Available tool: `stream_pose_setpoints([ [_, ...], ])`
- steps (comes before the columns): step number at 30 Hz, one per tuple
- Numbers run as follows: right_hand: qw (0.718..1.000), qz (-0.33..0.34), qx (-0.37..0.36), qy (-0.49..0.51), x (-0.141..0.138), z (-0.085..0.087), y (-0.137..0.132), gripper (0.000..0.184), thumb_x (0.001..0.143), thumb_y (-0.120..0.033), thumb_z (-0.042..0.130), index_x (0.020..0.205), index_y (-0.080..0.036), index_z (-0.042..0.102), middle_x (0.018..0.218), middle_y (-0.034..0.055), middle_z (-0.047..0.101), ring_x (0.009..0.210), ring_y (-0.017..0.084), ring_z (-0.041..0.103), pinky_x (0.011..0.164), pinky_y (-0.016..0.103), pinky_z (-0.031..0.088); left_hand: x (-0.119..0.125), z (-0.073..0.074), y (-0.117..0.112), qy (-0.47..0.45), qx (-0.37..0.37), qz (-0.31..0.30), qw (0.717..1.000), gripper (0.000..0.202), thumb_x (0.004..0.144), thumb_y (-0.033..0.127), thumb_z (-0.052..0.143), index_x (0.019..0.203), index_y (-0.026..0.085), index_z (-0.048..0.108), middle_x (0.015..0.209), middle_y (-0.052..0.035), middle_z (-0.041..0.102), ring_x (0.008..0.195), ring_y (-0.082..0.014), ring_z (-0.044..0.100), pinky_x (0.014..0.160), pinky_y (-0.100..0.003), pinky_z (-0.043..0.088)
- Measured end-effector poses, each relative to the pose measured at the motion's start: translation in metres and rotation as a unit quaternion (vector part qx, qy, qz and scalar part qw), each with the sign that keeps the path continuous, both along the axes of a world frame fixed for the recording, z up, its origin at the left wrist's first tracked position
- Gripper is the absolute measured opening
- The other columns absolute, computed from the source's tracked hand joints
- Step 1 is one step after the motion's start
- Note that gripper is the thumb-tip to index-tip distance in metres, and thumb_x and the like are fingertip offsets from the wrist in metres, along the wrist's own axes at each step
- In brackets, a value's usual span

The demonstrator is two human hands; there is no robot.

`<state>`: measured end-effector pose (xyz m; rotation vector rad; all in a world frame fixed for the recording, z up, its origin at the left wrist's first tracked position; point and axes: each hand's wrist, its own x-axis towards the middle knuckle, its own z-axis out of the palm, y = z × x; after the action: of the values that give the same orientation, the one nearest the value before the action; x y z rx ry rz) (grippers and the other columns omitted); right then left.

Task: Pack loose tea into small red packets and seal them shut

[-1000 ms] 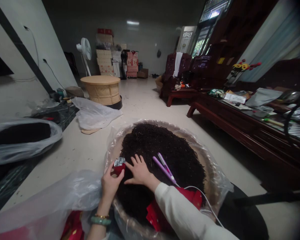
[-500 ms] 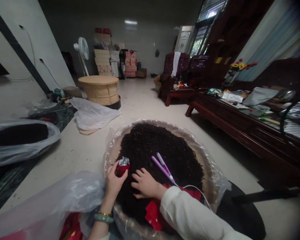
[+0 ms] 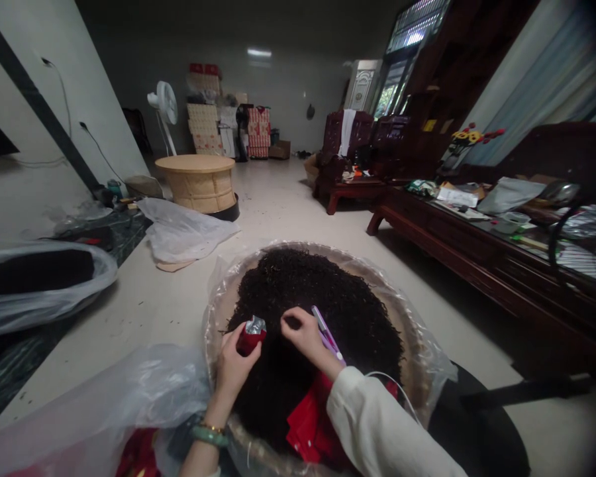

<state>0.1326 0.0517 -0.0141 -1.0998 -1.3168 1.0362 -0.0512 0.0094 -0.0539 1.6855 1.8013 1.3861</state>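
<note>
A big round basket (image 3: 411, 311) lined with clear plastic holds a heap of dark loose tea leaves (image 3: 322, 298). My left hand (image 3: 232, 368) is closed on a small red packet with a silver foil mouth (image 3: 251, 335), held at the heap's near left side. My right hand (image 3: 304, 335) is raised over the heap in a pinch, with a little dark tea between its fingertips. A purple heat-sealing clamp (image 3: 326, 336) lies on the leaves just right of that hand. A pile of red packets (image 3: 308, 424) sits under my right forearm.
A clear plastic bag (image 3: 94, 411) lies at my left. Another plastic-lined tub of dark leaves (image 3: 34, 281) stands at far left. A round wicker table (image 3: 199, 180), a fan, stacked boxes and a long dark wooden table (image 3: 481, 255) with clutter fill the room.
My right hand lifted off the leaves, where it lay flat, and closed into a pinch of tea. The left hand with the packet shifted slightly right.
</note>
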Motion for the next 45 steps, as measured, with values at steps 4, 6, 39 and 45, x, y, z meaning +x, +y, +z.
stream_pose_setpoints([
  [4, 0.985, -0.072, -0.078, 0.134, 0.002, 0.011, 0.018, 0.021, 0.075, -0.042, 0.058, 0.076, -0.021, 0.056, 0.072, 0.0, 0.062, 0.061, 0.016, 0.057, 0.057, 0.029, 0.049, 0.013, 0.005, 0.0, 0.021, 0.017, -0.029, 0.999, 0.044, 0.07, 0.029, 0.065, 0.113, 0.018, 0.063, 0.1, -0.0104, 0.066, 0.091, -0.0249, 0.063, 0.084, -0.039, 0.053],
  [6, 0.971, -0.078, -0.111, 0.195, 0.002, 0.016, 0.024, 0.024, 0.077, -0.046, 0.054, 0.079, -0.022, 0.053, 0.07, -0.0003, 0.063, 0.055, 0.014, 0.058, 0.05, 0.027, 0.048, 0.021, 0.008, 0.001, 0.031, 0.022, -0.047, 0.998, 0.044, 0.071, 0.026, 0.065, 0.114, 0.018, 0.063, 0.1, -0.0097, 0.067, 0.092, -0.0246, 0.062, 0.084, -0.038, 0.053],
  [39, 0.984, 0.163, -0.029, 0.059, -0.014, 0.035, -0.006, 0.068, 0.084, -0.076, 0.028, 0.124, -0.031, 0.06, 0.141, -0.0003, 0.049, 0.141, 0.023, 0.024, 0.117, 0.045, 0.005, 0.05, 0.003, 0.011, 0.049, 0.011, -0.033, 0.998, 0.044, 0.067, 0.025, 0.069, 0.11, 0.017, 0.063, 0.098, -0.0097, 0.069, 0.094, -0.0262, 0.063, 0.082, -0.04, 0.054],
  [45, 0.992, 0.094, -0.01, 0.079, -0.003, 0.039, 0.0, 0.062, 0.09, -0.068, 0.025, 0.121, -0.027, 0.059, 0.13, 0.0086, 0.058, 0.123, 0.026, 0.049, 0.1, 0.047, 0.04, 0.046, 0.0, 0.009, 0.058, 0.035, -0.024, 0.997, 0.048, 0.069, 0.025, 0.068, 0.116, 0.016, 0.059, 0.101, -0.0105, 0.068, 0.094, -0.026, 0.063, 0.082, -0.041, 0.054],
])
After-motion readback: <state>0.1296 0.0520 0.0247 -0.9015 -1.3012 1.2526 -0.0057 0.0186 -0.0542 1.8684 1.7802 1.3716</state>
